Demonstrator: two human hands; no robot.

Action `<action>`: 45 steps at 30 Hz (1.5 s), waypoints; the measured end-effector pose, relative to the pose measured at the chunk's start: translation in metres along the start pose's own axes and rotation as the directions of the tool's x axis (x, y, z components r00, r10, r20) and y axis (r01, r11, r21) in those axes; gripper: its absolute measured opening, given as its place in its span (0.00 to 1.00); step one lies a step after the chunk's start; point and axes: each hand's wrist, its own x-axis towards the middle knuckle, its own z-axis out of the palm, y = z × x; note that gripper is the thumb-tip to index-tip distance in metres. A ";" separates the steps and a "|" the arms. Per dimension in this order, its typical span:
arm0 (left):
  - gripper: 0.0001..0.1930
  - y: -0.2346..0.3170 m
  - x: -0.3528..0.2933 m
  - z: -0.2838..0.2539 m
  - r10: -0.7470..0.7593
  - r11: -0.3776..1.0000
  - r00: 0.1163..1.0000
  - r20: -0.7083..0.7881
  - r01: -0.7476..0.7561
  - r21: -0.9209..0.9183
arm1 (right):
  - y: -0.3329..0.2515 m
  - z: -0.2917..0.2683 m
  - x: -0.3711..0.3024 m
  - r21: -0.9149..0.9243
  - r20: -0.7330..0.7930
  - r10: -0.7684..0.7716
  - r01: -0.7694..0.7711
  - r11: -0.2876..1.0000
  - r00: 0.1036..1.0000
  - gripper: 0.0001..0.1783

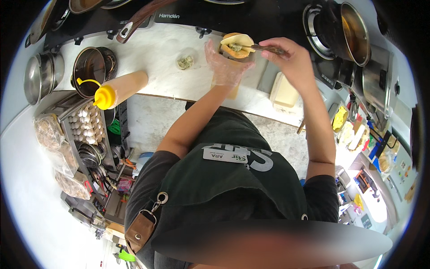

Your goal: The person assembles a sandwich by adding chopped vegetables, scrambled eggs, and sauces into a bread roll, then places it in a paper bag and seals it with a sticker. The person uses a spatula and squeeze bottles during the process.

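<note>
My left hand (222, 71), in a clear plastic glove, holds up an open bun (243, 54) over the front of the white counter. A pale yellow slice, which looks like cheese (244, 40), lies in the bun with a greenish chopped filling (233, 46) on it. My bare right hand (289, 53) comes from the right, fingers closed around a brown-handled utensil (272, 49). The utensil's tip meets the filling, which hides its shape. Left of my gloved hand sits a small clear bowl of chopped green-and-white mix (184, 62).
A squeeze bottle (130, 87) with a yellow cap lies at the counter's left, beside a dark pot (89, 67). A pale rectangular container (284, 92) stands below my right wrist. Black stoves line the back; a pan (354, 33) is at the far right. Eggs (87, 124) sit on a left shelf.
</note>
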 end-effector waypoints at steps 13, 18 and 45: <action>0.52 -0.033 0.010 0.044 0.306 0.948 0.906 -0.292 -0.263 0.177 | 0.004 0.024 -0.051 0.140 -0.190 0.016 0.011 0.990 0.982 0.10; 0.49 -0.041 0.008 0.047 0.303 0.952 0.896 -0.324 -0.272 0.138 | 0.005 0.038 -0.027 -0.080 -0.306 -0.078 0.056 0.995 0.949 0.10; 0.47 -0.025 0.011 0.035 0.149 0.986 0.972 -0.183 -0.132 0.102 | 0.015 0.020 -0.022 -0.198 0.207 -0.307 0.347 0.917 0.929 0.14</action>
